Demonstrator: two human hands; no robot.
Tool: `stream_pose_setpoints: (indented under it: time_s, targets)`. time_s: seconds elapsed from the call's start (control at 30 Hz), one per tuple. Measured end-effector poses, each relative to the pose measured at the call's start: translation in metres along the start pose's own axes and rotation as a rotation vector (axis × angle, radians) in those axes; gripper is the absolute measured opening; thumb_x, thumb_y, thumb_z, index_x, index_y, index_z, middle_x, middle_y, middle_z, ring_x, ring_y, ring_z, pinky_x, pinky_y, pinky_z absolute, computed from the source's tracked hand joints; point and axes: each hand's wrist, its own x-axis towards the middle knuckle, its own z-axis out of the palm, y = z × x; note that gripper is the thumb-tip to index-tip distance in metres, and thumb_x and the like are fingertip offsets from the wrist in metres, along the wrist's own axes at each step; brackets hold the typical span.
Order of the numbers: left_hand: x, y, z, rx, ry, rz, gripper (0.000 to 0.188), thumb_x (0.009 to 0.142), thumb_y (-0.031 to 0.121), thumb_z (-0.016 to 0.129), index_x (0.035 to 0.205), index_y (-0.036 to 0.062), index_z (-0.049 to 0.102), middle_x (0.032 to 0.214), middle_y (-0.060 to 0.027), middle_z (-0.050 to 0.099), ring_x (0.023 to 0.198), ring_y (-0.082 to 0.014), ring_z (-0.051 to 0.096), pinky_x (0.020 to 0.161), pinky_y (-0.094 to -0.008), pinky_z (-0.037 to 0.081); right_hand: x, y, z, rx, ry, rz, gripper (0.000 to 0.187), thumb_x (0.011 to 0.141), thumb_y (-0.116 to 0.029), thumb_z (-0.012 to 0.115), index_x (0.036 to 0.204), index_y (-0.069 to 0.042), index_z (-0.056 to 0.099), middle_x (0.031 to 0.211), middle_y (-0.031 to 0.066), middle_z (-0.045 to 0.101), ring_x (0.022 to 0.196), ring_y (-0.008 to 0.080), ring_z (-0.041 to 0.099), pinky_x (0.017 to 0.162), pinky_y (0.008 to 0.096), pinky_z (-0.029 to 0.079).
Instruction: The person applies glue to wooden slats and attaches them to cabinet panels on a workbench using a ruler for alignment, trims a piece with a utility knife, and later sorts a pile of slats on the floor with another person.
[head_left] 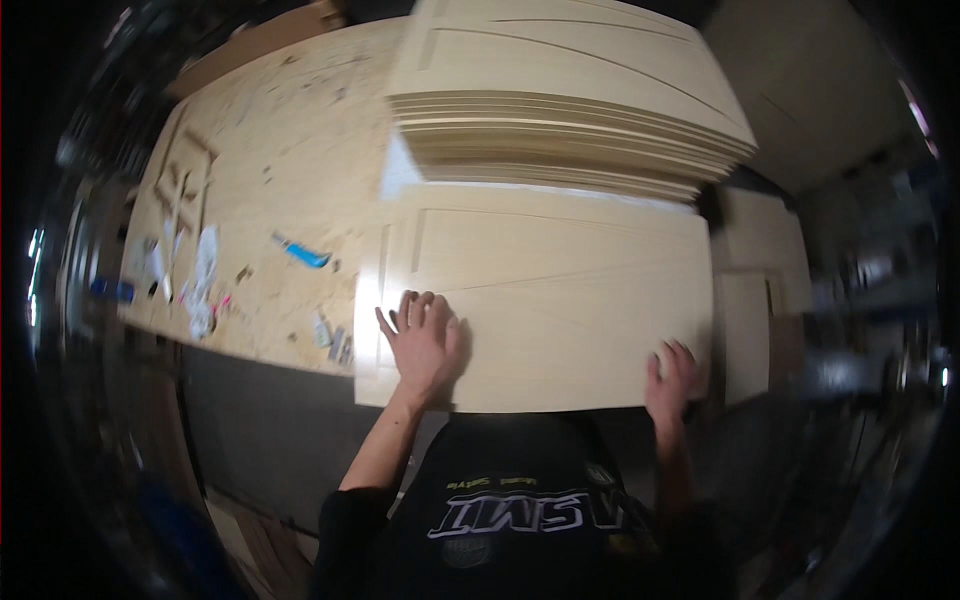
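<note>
A pale wooden panel [560, 310] with thin grooves across its face lies flat before me, its near edge close to my body. On its left part rests my left hand [422, 340], fingers spread and bent a little at the tips. Near the panel's right edge is my right hand [672, 380], slightly blurred, with its fingers loosely curved over the surface and the thumb apart. Neither hand grasps anything that I can see. Just beyond the panel rises a stack of similar grooved panels [570, 130].
Left of the panel, a blue-handled utility knife [305, 252] lies on the wooden worktable [310, 150]. A small bottle [322, 330] stands near its front edge. Wood strips [185, 190] and crumpled plastic [207, 270] are farther left. Boards [745, 330] stand at the right.
</note>
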Motion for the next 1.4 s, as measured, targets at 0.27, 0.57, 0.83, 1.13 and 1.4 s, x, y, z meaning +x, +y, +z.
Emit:
stream_pose_setpoints:
  time_s: [0.27, 0.57, 0.83, 1.13, 1.4]
  targets:
    - [0.080, 0.104, 0.101, -0.081, -0.004, 0.387, 0.057, 0.097, 0.034, 0.050, 0.148, 0.0090, 0.044, 0.156, -0.0154, 0.039, 0.148, -0.0397, 0.027, 0.118, -0.0694, 0.005, 0.117, -0.179, 0.083, 0.032, 0.159, -0.277, 0.055, 0.091, -0.045, 0.063, 0.133, -0.010, 0.061, 0.140, 0.0105, 0.053, 0.136, 0.0305, 0.039, 0.112, 0.0605, 0.025]
    - [0.111, 0.016, 0.075, 0.226, 0.065, 0.295, 0.060, 0.100, 0.040, 0.047, 0.155, 0.0155, 0.039, 0.158, -0.0140, 0.038, 0.150, -0.0356, 0.026, 0.119, -0.0639, 0.005, 0.088, 0.019, 0.008, -0.106, 0.067, 0.071, 0.062, 0.090, -0.045, 0.064, 0.141, -0.011, 0.052, 0.148, 0.0148, 0.045, 0.144, 0.0360, 0.031, 0.115, 0.0702, 0.018]
    - [0.124, -0.015, 0.065, 0.207, 0.005, 0.173, 0.054, 0.100, 0.038, 0.046, 0.148, 0.0141, 0.046, 0.155, -0.0125, 0.042, 0.149, -0.0341, 0.030, 0.119, -0.0612, 0.015, 0.077, 0.070, -0.003, -0.097, 0.030, 0.243, 0.062, 0.093, -0.041, 0.064, 0.144, -0.010, 0.048, 0.152, 0.0180, 0.039, 0.145, 0.0387, 0.030, 0.117, 0.0694, 0.014]
    - [0.120, -0.030, 0.044, 0.033, 0.070, 0.129, 0.055, 0.087, 0.032, 0.063, 0.138, 0.0119, 0.055, 0.142, -0.0163, 0.051, 0.137, -0.0365, 0.042, 0.115, -0.0621, 0.021, 0.089, 0.051, 0.000, -0.173, 0.090, 0.081, 0.054, 0.093, -0.036, 0.064, 0.138, -0.009, 0.053, 0.141, 0.0168, 0.050, 0.136, 0.0371, 0.042, 0.113, 0.0613, 0.028]
    - [0.007, 0.014, 0.004, -0.035, 0.127, 0.178, 0.043, 0.092, 0.026, 0.057, 0.130, 0.0059, 0.056, 0.134, -0.0232, 0.053, 0.124, -0.0443, 0.048, 0.100, -0.0660, 0.035, 0.044, 0.091, 0.010, -0.069, 0.339, -0.038, 0.036, 0.101, -0.020, 0.059, 0.131, 0.000, 0.059, 0.136, 0.0230, 0.056, 0.125, 0.0381, 0.054, 0.108, 0.0503, 0.042]
